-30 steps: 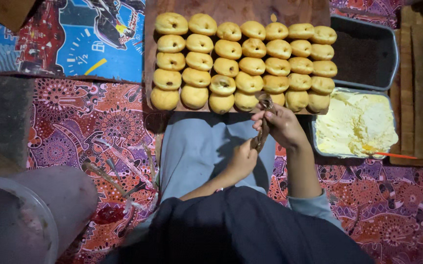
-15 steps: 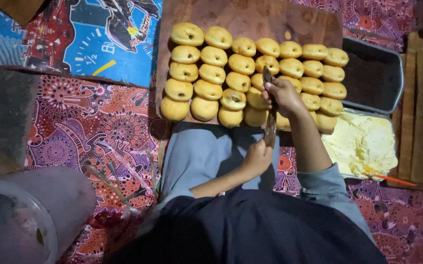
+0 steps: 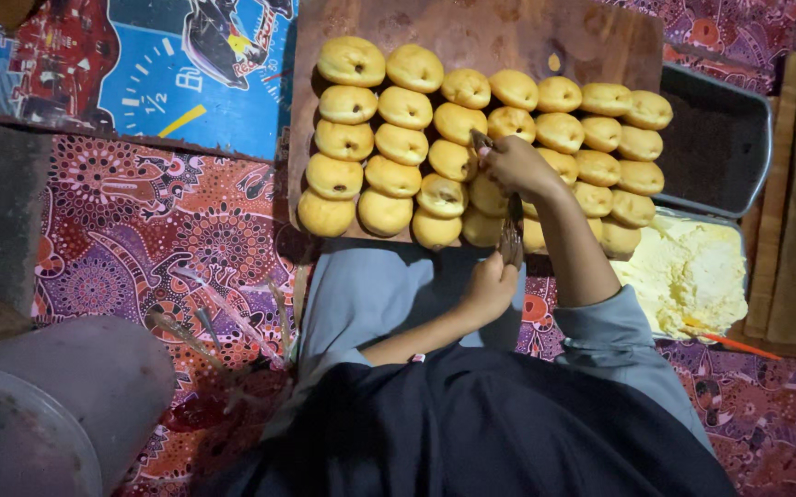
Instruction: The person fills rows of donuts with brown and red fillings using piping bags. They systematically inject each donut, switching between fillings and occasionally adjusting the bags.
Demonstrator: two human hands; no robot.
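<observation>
Right hand (image 3: 516, 164) closed on knife (image 3: 512, 225) over buns (image 3: 435, 198). Left hand (image 3: 490, 287) curled near blade; contents indiscernible. Advise keeping blade level, fingers clear.

We see golden round buns (image 3: 403, 143) packed in rows on a brown wooden board (image 3: 471, 32), several with a small dark hole on top. Our right hand (image 3: 517, 166) rests on the middle buns, and a thin tool (image 3: 511, 235) stands near the board's front edge, at our left hand (image 3: 490, 287).

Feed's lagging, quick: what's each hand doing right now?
Left hand: closed, gripping a thin tool's lower end.
Right hand: closed, over the buns, holding the tool's top.
</observation>
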